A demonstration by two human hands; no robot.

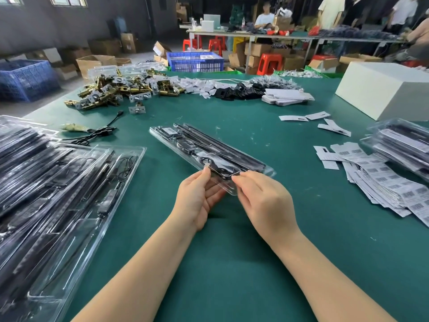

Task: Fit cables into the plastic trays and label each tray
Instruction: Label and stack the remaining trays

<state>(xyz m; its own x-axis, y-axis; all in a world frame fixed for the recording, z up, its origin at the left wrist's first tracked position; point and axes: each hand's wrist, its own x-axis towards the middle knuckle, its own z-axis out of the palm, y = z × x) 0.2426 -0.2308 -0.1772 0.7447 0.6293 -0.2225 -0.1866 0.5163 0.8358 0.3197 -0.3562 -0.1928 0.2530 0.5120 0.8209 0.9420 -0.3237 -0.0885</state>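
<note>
A long clear plastic tray (176, 141) with black rods and a coiled black cable (210, 163) inside is held slantwise above the green table (232, 263). It carries a small barcode label (170, 131) near its far end. My left hand (197, 198) grips the tray's near end from below, thumb on top. My right hand (264, 203) pinches the near right corner of the tray with fingertips on the cable loop.
Clear trays with black parts (58, 194) are piled at the left. Barcode label cards (385, 182) and finished trays (401, 145) lie at the right. Brass hardware (111, 91), black clips (241, 91), a loose cable (97, 133) and a white box (383, 89) sit farther back.
</note>
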